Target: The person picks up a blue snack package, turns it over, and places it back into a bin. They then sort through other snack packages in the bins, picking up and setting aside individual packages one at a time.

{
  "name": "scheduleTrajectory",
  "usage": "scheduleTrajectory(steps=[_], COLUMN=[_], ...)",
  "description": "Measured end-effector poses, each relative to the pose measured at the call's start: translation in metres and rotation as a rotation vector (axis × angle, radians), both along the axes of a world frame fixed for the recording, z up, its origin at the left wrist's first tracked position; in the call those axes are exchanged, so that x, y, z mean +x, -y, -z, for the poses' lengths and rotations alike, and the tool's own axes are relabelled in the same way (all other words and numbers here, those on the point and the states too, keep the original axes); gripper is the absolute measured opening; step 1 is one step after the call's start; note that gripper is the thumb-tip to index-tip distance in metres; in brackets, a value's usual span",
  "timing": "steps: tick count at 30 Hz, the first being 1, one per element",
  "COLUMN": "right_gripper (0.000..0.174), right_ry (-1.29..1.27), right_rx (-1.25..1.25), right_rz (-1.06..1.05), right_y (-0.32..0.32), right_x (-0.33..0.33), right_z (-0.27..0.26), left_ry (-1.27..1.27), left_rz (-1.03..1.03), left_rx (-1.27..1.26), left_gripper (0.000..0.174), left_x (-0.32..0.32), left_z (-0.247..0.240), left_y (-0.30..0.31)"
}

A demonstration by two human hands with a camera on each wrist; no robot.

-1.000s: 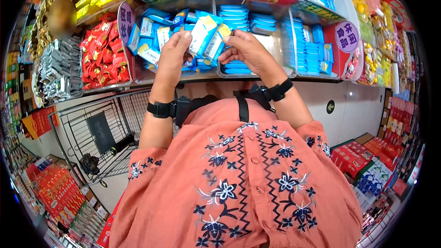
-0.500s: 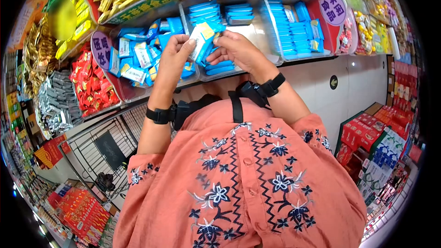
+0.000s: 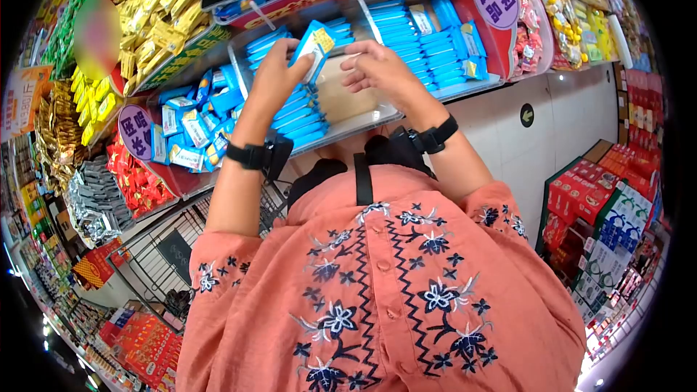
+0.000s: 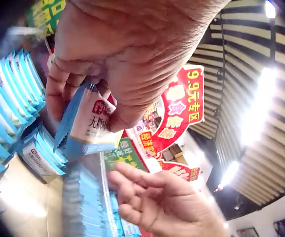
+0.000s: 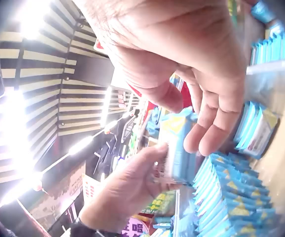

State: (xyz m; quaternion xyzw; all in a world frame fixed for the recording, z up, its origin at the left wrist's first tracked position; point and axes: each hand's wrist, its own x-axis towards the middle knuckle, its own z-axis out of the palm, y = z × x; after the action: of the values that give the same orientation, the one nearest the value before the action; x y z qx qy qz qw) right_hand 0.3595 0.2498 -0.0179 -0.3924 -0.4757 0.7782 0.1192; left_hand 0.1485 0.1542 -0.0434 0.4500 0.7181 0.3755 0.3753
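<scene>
My left hand (image 3: 278, 78) pinches a blue-and-white snack packet (image 3: 316, 48) with a yellow patch, thumb on its printed face. In the left wrist view, the packet (image 4: 94, 121) tilts below the fingers. To its right, my right hand (image 3: 388, 76) holds nothing, its fingers loosely bent and spread. The right wrist view shows those fingertips overlapping the held packet (image 5: 177, 145). Both hands hover above a clear bin with rows of similar blue packets (image 3: 296, 117) and a bare tan bottom (image 3: 352, 94).
Loose blue packets (image 3: 194, 127) fill the bin at left, beside red-wrapped sweets (image 3: 141, 181). More stacked blue packets (image 3: 435, 43) stand in the bin to the right. A shopping cart (image 3: 163, 236) is at lower left; red cartons (image 3: 581, 192) sit on the floor at right.
My right hand has let go of the packets it was pinching and drawn slightly away. Both hands have shifted from the loose-packet bin to over the stacked one, as the view turned right.
</scene>
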Motion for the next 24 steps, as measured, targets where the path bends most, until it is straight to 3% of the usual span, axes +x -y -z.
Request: scheduleTrajectory(steps=[5, 9, 17, 24], right_gripper=[0.036, 0.034, 0.031, 0.030], right_ry=[-0.017, -0.007, 0.015, 0.023], right_rx=[-0.003, -0.020, -0.064, -0.063], right_rz=[0.061, 0.058, -0.004, -0.049], right_y=[-0.032, -0.044, -0.057, -0.065], right_x=[0.032, 0.044, 0.053, 0.054], right_z=[0.002, 0.007, 0.019, 0.023], left_ry=[-0.559, -0.738, -0.954, -1.151], left_rz=[0.184, 0.263, 0.284, 0.251], left_rx=[-0.016, -0.174, 0.037, 0.092], left_gripper=[0.043, 0.039, 0.036, 0.034], left_x=[0.039, 0.058, 0.066, 0.067], left_z=[0.042, 0.086, 0.122, 0.123], left_y=[-0.045, -0.063, -0.066, -0.069])
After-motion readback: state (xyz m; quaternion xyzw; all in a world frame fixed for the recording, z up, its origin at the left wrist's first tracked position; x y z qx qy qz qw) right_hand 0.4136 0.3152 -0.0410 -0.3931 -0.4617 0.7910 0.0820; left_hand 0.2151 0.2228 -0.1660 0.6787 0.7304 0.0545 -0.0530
